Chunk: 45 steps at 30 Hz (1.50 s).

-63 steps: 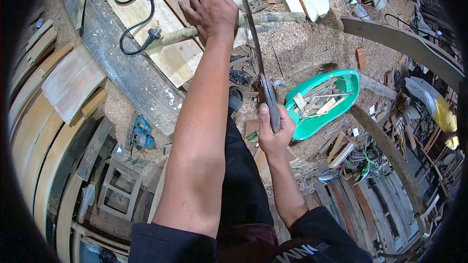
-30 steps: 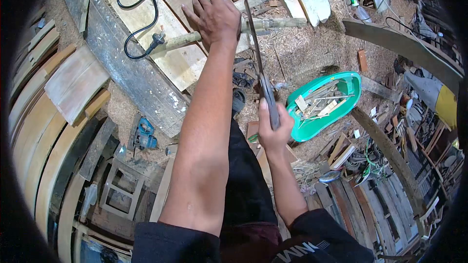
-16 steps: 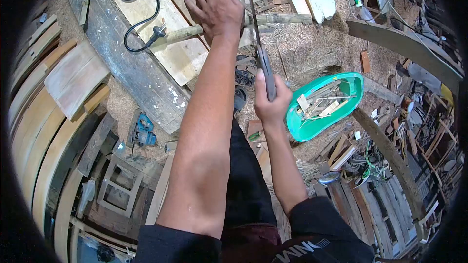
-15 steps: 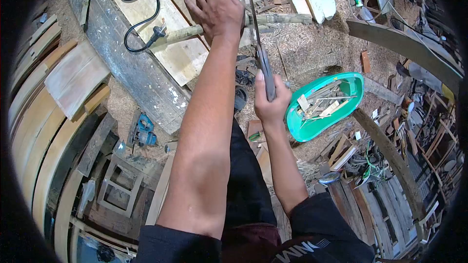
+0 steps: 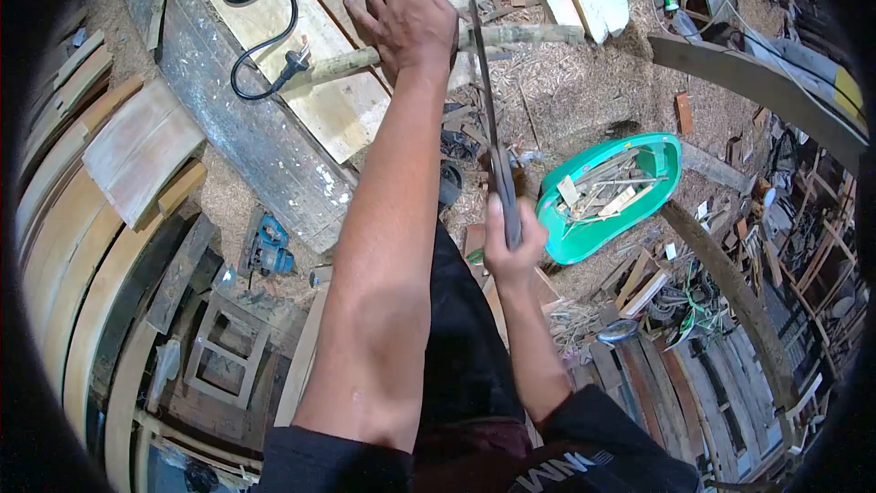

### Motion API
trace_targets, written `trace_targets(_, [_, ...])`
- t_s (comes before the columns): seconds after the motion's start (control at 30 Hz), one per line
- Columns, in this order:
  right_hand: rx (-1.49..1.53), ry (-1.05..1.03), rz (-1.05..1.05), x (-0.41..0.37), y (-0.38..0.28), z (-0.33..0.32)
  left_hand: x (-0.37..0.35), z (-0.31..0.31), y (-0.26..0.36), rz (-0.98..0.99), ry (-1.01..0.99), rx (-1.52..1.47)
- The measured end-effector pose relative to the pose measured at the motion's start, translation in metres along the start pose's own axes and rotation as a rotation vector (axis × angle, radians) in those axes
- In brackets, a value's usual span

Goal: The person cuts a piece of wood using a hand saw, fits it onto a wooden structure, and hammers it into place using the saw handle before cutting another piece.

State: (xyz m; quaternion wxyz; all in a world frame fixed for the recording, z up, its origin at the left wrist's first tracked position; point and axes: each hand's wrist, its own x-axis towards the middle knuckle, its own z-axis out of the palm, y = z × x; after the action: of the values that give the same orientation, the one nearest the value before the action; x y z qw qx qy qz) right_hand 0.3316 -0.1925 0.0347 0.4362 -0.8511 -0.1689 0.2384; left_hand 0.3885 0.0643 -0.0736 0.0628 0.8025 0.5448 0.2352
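My left hand (image 5: 408,20) lies with its fingers spread on a thin round wooden pole (image 5: 342,64) and the pale boards (image 5: 351,114) beneath it. To the right, my right hand (image 5: 515,242) is wrapped round the grey handle of a handsaw (image 5: 505,192). The narrow blade points up and away from me, and its tip lies close to the pole, just right of my left hand. Whether the blade touches the wood cannot be made out. The pole reaches on to the right past the blade.
A black cable with a plug (image 5: 294,64) lies on the boards. On the right stands a green tub (image 5: 584,251) holding wood scraps. A blue power tool (image 5: 272,246) rests on the floor at lower left. Curved planks (image 5: 748,73) and stacked timber (image 5: 100,283) flank the work area.
My right hand has drawn the saw back toward my body and slightly right, so the blade tip is lower. My left hand has stayed in place on the pole.
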Motion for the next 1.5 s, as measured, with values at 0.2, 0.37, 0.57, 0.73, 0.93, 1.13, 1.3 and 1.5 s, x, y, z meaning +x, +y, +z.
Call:
trace_targets(0.2, [0.058,-0.04,0.071,0.059,-0.012,0.023,-0.001,-0.004,0.003,-0.012,-0.016,-0.001])
trace_targets(0.37, [0.003,-0.021,0.009,-0.006,0.006,-0.005,0.0,-0.006,0.002,-0.017,-0.062,-0.06])
trace_targets(0.57, [0.019,-0.001,-0.002,0.053,-0.011,0.024,-0.003,-0.004,0.002,-0.01,-0.017,0.025])
trace_targets(0.73, [-0.026,-0.03,0.014,-0.003,0.008,-0.007,-0.003,-0.006,0.003,-0.014,-0.032,0.028])
trace_targets(0.93, [0.044,-0.03,0.022,0.054,-0.019,0.014,-0.001,-0.007,0.004,-0.005,-0.032,0.038])
trace_targets(1.13, [0.046,0.01,-0.045,-0.002,0.006,-0.004,-0.001,-0.005,0.002,0.001,-0.024,0.03])
trace_targets(1.3, [0.036,-0.032,0.063,0.04,-0.01,0.016,0.0,-0.006,0.003,-0.018,-0.074,-0.059])
trace_targets(1.5, [0.025,0.002,0.001,-0.003,-0.002,-0.002,-0.002,-0.002,0.002,-0.014,-0.039,-0.063])
